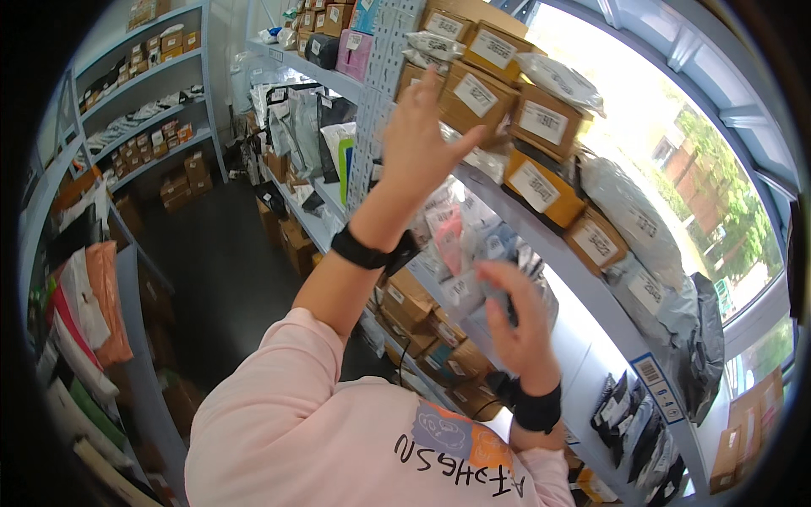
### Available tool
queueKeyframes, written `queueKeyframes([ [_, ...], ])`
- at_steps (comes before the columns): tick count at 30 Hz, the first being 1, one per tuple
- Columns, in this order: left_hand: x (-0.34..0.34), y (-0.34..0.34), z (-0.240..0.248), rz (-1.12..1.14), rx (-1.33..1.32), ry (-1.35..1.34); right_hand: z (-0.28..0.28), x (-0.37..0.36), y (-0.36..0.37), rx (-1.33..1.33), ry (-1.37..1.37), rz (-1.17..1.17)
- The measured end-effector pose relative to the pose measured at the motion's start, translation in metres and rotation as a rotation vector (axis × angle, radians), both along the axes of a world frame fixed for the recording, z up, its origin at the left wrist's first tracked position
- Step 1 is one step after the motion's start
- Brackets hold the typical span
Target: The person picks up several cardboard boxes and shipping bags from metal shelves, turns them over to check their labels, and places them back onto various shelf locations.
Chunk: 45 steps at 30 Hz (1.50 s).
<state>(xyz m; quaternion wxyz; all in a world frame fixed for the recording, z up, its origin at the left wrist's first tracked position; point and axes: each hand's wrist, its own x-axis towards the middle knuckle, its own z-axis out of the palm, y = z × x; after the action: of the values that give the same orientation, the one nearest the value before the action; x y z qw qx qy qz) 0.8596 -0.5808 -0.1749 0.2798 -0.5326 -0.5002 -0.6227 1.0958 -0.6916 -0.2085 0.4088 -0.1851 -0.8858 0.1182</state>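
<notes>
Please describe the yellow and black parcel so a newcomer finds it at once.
On the right, a shelf runs along the bright window. There, right of the person's left hand, the parcel sits between two brown boxes. Its yellow and black surface sets it apart from them.

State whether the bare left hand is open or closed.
Open: the bare left hand has its thumb spread wide from its fingers.

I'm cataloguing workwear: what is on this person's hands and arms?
The left hand and right hand wear no gloves. Black wristbands with a bulkier dark part circle both wrists. The pale pink sleeves are plain; the left ends around the elbow.
</notes>
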Motion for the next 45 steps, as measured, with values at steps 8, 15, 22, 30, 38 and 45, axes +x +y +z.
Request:
queueKeyframes([
  [8,-0.034,0.068,0.02,-0.31,-0.257,-0.012,0.122,-0.123,0.08,0.378,-0.035,-0.275],
  [15,-0.039,0.091,0.009,-0.31,-0.168,-0.033,0.168,-0.145,0.169,0.923,-0.278,-0.713],
  [22,-0.029,0.094,0.01,-0.31,-0.104,-0.029,0.18,-0.15,0.225,0.782,-0.415,-0.749],
  [30,-0.024,0.1,0.001,-0.302,-0.126,-0.034,0.174,-0.153,0.227,0.83,-0.382,-0.759],
  [38,-0.049,0.075,0.007,-0.378,-0.048,-0.027,0.175,-0.129,0.24,0.724,-0.359,-0.816],
  [45,-0.105,0.018,-0.001,-0.495,-0.031,-0.057,0.173,-0.14,0.24,0.572,-0.289,-0.731],
])
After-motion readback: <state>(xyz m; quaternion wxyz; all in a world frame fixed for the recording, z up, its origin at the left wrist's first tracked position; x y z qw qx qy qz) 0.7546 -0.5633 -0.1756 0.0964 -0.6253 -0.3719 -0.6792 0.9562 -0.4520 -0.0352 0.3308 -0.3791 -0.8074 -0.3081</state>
